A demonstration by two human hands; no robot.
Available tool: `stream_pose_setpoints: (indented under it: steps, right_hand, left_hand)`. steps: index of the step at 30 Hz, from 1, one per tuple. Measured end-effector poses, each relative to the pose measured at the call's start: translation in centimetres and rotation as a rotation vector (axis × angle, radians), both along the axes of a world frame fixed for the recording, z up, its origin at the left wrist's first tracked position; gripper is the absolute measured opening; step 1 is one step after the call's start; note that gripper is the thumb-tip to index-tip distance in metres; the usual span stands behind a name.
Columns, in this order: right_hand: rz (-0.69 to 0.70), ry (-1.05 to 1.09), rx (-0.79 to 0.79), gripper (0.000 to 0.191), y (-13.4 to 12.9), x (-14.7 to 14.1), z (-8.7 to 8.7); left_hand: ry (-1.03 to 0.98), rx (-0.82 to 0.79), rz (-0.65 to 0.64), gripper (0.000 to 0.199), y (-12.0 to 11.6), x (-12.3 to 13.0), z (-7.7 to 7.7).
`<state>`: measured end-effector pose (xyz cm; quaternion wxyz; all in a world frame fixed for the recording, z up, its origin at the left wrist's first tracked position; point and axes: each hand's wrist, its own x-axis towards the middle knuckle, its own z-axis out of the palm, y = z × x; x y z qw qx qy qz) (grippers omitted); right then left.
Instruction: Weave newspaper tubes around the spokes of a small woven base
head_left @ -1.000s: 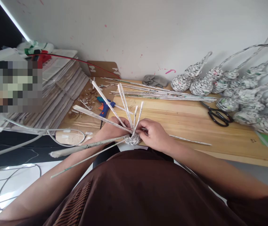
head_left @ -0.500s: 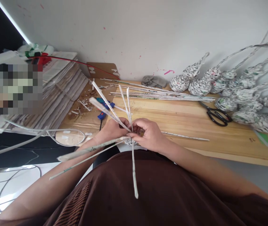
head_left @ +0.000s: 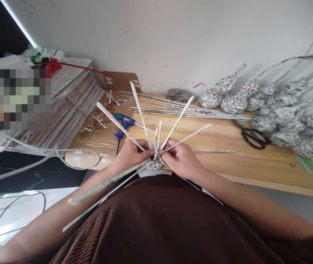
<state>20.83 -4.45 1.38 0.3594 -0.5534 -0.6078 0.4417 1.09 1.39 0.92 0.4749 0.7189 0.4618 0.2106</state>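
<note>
Between my hands, just in front of my brown top, is a small woven piece of rolled newspaper (head_left: 154, 164). Rolled paper tubes (head_left: 141, 113) fan out of it upward, to both sides and down to the lower left. My left hand (head_left: 131, 153) is closed on its left side, thumb and fingers pinching at the base of the tubes. On the opposite side my right hand (head_left: 180, 157) pinches the weave, thumb inward, with tubes rising beside its fingers. The fingertips partly hide the weave, so which single tube each hand grips is hard to see.
On the wooden board (head_left: 217, 135) lie loose paper tubes (head_left: 189, 110) and black scissors (head_left: 254, 137). Woven paper gourds (head_left: 233, 101) crowd the right. A blue glue gun (head_left: 123, 124) rests at left, near stacked newspapers (head_left: 71, 91) and a white cable (head_left: 76, 151).
The woven piece has turned in my hands and its tubes now spread wider, some leaning right. The tube that hung down over my top has left that spot. My right hand has shifted slightly right.
</note>
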Motion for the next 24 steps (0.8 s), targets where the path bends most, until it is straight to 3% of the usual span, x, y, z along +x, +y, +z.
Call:
stream_pose_setpoints:
  steps: [3, 7, 13, 17, 19, 24]
  right_hand:
    - [-0.023, 0.01, -0.033, 0.012, 0.0, -0.2, -0.4]
    - [-0.013, 0.013, -0.054, 0.017, -0.1, -0.4, -0.7]
    - [-0.071, -0.104, 0.081, 0.019, -0.5, -0.7, -1.3]
    - [-0.115, -0.219, 0.13, 0.018, -0.6, -0.7, -1.5]
    - [-0.121, -0.177, 0.087, 0.014, -0.6, -0.5, -1.6]
    - [-0.087, 0.153, -0.12, 0.02, -0.2, -0.2, -1.9]
  left_hand:
    - [0.034, 0.021, -0.01, 0.022, 0.1, -0.1, -0.2]
    - [0.128, 0.084, -0.068, 0.019, -0.2, 0.4, 0.9]
    - [0.283, 0.194, -0.075, 0.017, -0.7, 0.9, 2.3]
    - [0.214, 0.148, -0.114, 0.021, -0.5, 0.5, 2.1]
    - [0.197, 0.134, -0.115, 0.022, -0.4, 0.3, 1.9]
    - [0.175, 0.111, -0.102, 0.021, -0.5, 0.2, 2.0]
